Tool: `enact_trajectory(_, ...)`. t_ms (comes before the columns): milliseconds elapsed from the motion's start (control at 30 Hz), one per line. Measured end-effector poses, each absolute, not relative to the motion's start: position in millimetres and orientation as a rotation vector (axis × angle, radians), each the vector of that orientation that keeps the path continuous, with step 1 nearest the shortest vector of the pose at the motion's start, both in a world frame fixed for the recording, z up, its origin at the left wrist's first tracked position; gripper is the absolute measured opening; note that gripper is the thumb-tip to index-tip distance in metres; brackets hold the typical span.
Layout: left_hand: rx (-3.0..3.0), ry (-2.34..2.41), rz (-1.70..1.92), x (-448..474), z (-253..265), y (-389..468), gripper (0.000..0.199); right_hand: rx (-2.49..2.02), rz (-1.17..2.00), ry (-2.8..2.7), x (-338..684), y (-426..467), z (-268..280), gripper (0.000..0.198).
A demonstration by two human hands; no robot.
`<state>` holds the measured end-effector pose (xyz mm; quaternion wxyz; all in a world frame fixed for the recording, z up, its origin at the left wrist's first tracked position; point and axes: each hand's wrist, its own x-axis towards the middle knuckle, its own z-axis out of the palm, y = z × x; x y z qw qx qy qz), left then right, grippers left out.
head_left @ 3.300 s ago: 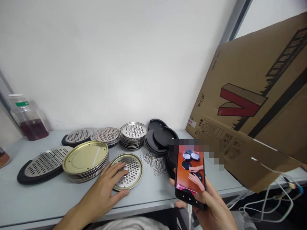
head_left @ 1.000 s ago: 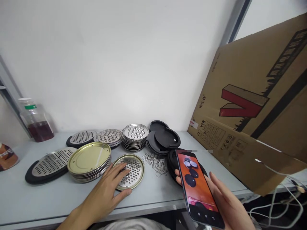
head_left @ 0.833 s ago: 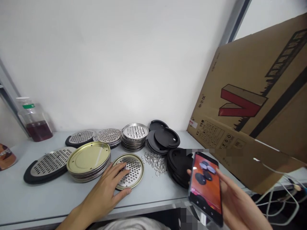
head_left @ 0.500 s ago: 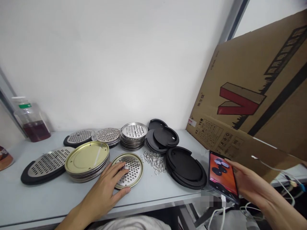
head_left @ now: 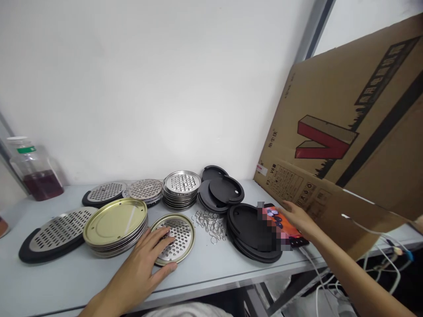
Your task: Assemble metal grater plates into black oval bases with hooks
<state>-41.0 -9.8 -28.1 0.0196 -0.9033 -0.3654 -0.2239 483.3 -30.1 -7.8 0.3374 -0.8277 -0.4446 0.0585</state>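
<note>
My left hand (head_left: 152, 251) lies with fingers spread on a round metal grater disc (head_left: 183, 237) with a gold rim. To its left stands a stack of gold-backed discs (head_left: 115, 222). My right hand (head_left: 299, 219) grips the far right edge of a smartphone (head_left: 280, 224) with an orange picture on its screen; some of its fingers are hidden. The phone is low over the table's right side, beside a stack of black round holders (head_left: 251, 229). Small metal hooks with rings (head_left: 211, 224) are heaped between the grater disc and those holders.
More metal grater discs (head_left: 181, 182) are stacked at the back, near further black holders (head_left: 226, 189). Graters in black holders (head_left: 62, 229) lie at the left. A bottle of dark liquid (head_left: 39, 176) stands far left. A large cardboard box (head_left: 330, 176) and white cables (head_left: 366, 229) are at the right.
My right hand has carried the phone left and forward, from beyond the table's front edge to beside the black holders. My left hand stays on the grater disc. The view has shifted slightly.
</note>
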Motion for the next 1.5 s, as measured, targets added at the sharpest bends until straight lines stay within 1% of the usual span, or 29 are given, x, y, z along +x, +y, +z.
enact_trajectory(67,-2.805,-1.123,-0.689,-41,-29,-10,0.048,-2.217,0.108,-1.29,479,-30,-11,0.052)
enact_trajectory(200,-2.798,-1.114,-0.677,-42,-31,-8,0.048,-2.222,0.049,-1.573,463,-33,-18,0.046)
enact_trajectory(300,-2.784,-1.112,-0.673,-43,-34,-6,0.049,-2.272,0.001,-1.661,454,-30,-21,0.046)
enact_trajectory(433,-2.775,-1.115,-0.658,-44,-35,-5,0.049,-2.375,-0.039,-1.689,450,-24,-21,0.05)
enact_trajectory(633,-2.775,-1.119,-0.649,-43,-33,-6,0.049,-2.409,-0.019,-1.744,451,-26,-19,0.049)
enact_trajectory(867,-2.784,-1.105,-0.689,-42,-34,-5,0.049,-2.342,0.001,-1.737,455,-27,-25,0.048)
enact_trajectory(1033,-2.775,-1.112,-0.726,-43,-32,-6,0.048,-2.226,0.004,-1.682,464,-28,-23,0.053)
enact_trajectory(1167,-2.777,-1.122,-0.758,-43,-33,-7,0.049,-2.127,0.023,-1.634,472,-54,-19,0.053)
enact_trajectory(1300,-2.786,-1.124,-0.756,-44,-35,-6,0.049,-2.125,0.024,-1.529,471,-103,-30,0.044)
enact_trajectory(1400,-2.792,-1.123,-0.734,-44,-36,-5,0.05,-2.04,-0.1,-1.48,467,-127,-39,0.039)
enact_trajectory(1500,-2.792,-1.113,-0.724,-44,-35,-4,0.05,-2.041,-0.142,-1.614,467,-120,-38,0.043)
